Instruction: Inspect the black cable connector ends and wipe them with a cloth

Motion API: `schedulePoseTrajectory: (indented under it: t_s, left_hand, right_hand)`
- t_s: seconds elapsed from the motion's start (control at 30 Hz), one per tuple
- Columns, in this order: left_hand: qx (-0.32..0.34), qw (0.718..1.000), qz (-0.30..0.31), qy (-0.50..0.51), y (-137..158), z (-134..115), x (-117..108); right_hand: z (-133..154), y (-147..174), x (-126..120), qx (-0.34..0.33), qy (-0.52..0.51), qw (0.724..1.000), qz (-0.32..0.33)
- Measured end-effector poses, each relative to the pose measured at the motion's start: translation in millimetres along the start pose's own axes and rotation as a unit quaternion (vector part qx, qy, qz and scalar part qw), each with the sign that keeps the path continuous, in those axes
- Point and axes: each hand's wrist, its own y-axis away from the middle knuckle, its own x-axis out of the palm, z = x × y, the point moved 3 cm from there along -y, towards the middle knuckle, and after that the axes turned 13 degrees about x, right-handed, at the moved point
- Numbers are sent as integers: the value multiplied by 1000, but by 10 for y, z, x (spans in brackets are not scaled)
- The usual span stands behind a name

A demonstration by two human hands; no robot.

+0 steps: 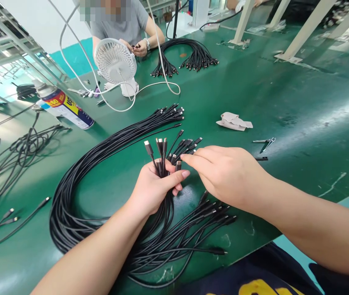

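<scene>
Black USB cables (pixel 65 188) lie on the green counter (pixel 193 98) in one big C-shaped bundle, too many and too overlapped to count; their plug ends point right. Two hands work at it. The left hand (pixel 159 180) has its grip wrapped around a bunch of them just below the plugs, thumb across the front, at least five plugs standing up. The right hand (pixel 226 172) has its fingers bent together, tips at the plugs beside the left; whether that grip pinches one, I cannot tell.

Around them: one second cable bundle (pixel 200 59) further off, one tangle of cables (pixel 27 139) at the left, three loose plugs below it, one white fan (pixel 116 61), one spray can (pixel 70 108), one crumpled paper (pixel 234 122), one nail clipper (pixel 268 143). One co-worker (pixel 122 24) sits behind the fan.
</scene>
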Motion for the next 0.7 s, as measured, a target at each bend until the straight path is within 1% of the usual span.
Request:
schedulePoseTrajectory:
  t_s: [0.07, 0.13, 0.23, 0.3, 0.37, 0.43, 0.5, 0.7]
  left_hand:
    - [-3, 1000, 4, 8, 1, 8, -9]
    - [-4, 1000, 11, 13, 6, 13, -14]
    - [-7, 1000, 23, 16, 18, 9, -11]
    - [-10, 999, 24, 18, 25, 3, -7]
    - [-11, 999, 27, 19, 29, -1, -2]
    - [-11, 999, 29, 17, 30, -1, 0]
    - [-9, 999, 30, 12, 29, 0, 0]
    - [-9, 1000, 26, -3, 25, -2, -2]
  right_hand:
    - [-24, -18, 4, 30, -43, 998, 19]
    - [-63, -47, 16, 82, -113, 989, 58]
    - [-115, -97, 41, 154, -230, 953, 125]
    - [-127, -129, 43, 171, -285, 933, 141]
    - [-124, -152, 37, 168, -314, 924, 142]
    - [-118, -160, 32, 165, -324, 921, 139]
    - [-113, -159, 26, 157, -321, 925, 131]
    - [-110, -138, 15, 120, -264, 952, 102]
